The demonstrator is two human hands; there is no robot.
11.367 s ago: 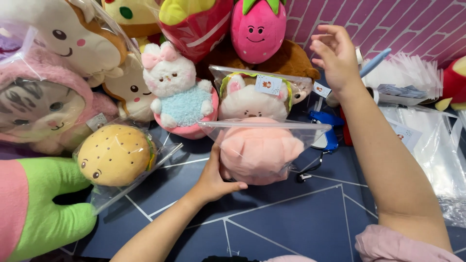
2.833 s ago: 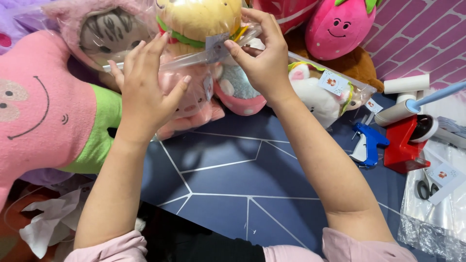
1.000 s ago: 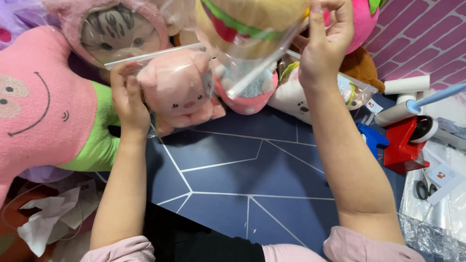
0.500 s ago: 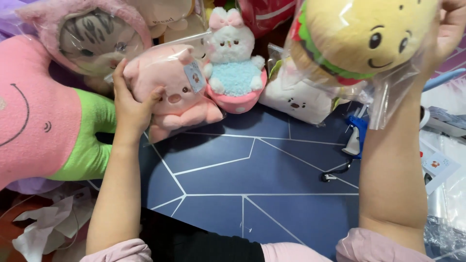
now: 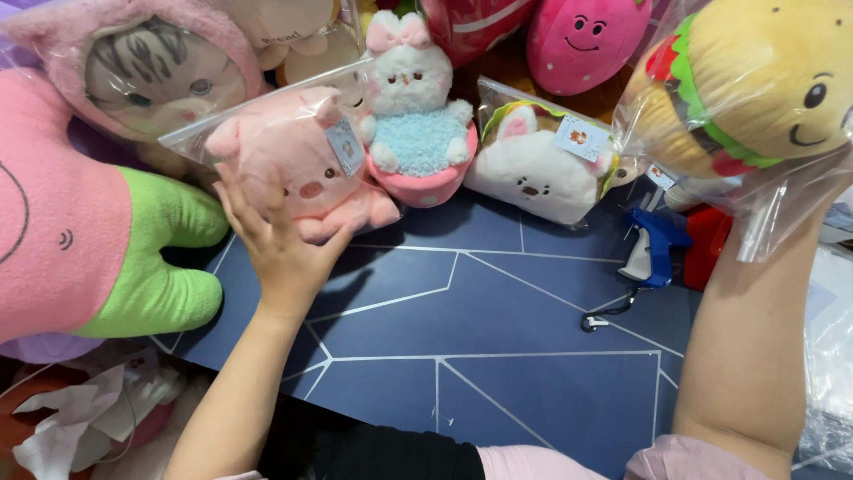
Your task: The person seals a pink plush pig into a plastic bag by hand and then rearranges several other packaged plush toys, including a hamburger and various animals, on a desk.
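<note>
My left hand (image 5: pixel 277 240) rests flat against the front of a pink pig plush (image 5: pixel 298 169) sealed in a clear bag, fingers spread. High at the right edge, a burger plush (image 5: pixel 764 89) with a smiling face hangs in a clear plastic bag, lifted by my right arm (image 5: pixel 755 329); the right hand itself is hidden behind the bag and out of frame. Between them stand a white bunny plush (image 5: pixel 413 98) in a pink cup and a bagged white bunny plush (image 5: pixel 533 164).
A dark blue mat (image 5: pixel 480 356) covers the table. A big pink and green plush (image 5: pixel 107 249) lies at left below a bagged pink-hooded doll (image 5: pixel 151 76). A blue tagging gun (image 5: pixel 653 244), a red object (image 5: pixel 706 244) and a pink strawberry plush (image 5: pixel 577 40) are at right.
My right arm has carried the bagged burger plush further right and up. My left hand has slid from the pig plush's side to its front. The view has shifted slightly.
</note>
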